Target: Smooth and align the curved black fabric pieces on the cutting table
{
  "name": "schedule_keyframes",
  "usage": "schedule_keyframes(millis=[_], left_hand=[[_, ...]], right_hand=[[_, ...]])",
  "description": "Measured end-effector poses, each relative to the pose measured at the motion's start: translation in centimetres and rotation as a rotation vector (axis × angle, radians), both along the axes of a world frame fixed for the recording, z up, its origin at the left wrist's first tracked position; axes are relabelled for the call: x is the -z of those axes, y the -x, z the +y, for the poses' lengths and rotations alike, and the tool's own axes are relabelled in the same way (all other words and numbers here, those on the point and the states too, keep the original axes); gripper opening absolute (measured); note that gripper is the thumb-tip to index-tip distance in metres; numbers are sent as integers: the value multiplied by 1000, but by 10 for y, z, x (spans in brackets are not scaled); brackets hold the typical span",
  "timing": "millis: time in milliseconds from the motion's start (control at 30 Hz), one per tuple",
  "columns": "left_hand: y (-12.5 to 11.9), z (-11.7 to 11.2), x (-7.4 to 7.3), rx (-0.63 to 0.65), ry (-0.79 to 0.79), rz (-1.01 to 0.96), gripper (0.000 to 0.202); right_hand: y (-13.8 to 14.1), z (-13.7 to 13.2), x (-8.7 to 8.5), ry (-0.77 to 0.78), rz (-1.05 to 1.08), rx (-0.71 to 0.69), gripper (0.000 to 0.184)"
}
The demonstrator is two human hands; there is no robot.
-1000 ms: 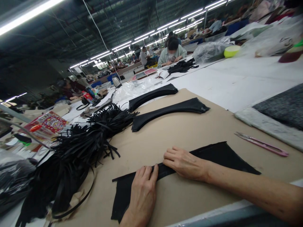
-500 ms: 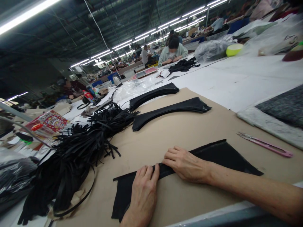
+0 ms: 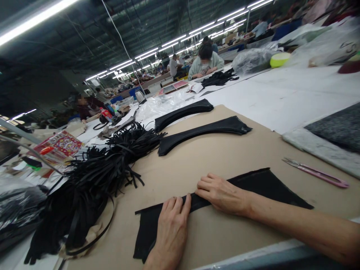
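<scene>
A black curved piece of leather-like material [image 3: 270,187] lies on the brown board, a narrow folded strip running along its far edge. My left hand [image 3: 173,227] rests over its left part, fingers bent down onto the folded edge. Close to its right, my right hand [image 3: 221,192] has its fingers curled and pressed on the same edge; the thumb tip is hidden. Beyond the hands lie two stacks of similar black pieces, a nearer stack [image 3: 205,131] and a farther stack [image 3: 182,112]. Pink-handled thread snips [image 3: 317,173] lie to the right.
A heap of black strips [image 3: 112,168] covers the board's left side [image 3: 123,221]. A grey felt-like sheet [image 3: 337,123] lies at right. Plastic bags [image 3: 254,60] and a yellow-green round object [image 3: 279,59] stand farther back. A co-worker [image 3: 206,62] sits across the table.
The right hand has shifted very slightly along the folded edge. The left hand stays nearly in place, and the view has tilted a little.
</scene>
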State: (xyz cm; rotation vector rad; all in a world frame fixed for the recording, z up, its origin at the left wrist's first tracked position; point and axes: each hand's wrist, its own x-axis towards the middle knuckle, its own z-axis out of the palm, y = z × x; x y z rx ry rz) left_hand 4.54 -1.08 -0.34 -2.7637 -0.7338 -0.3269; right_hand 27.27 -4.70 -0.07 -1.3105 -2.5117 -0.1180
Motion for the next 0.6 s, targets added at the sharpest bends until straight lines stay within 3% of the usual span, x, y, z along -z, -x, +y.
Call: schedule_keyframes(millis=[233,400,600], left_hand=[[12,0,5,-1,53,-86,54],[38,6,10,-61,28,-116,53],[60,12,-2,-172,-13,-105,42]], right_hand=[[0,-5,0,27,20,22,14],[-1,-4,1,38,24,25,13],[-1,-4,1,27,25,12,13]])
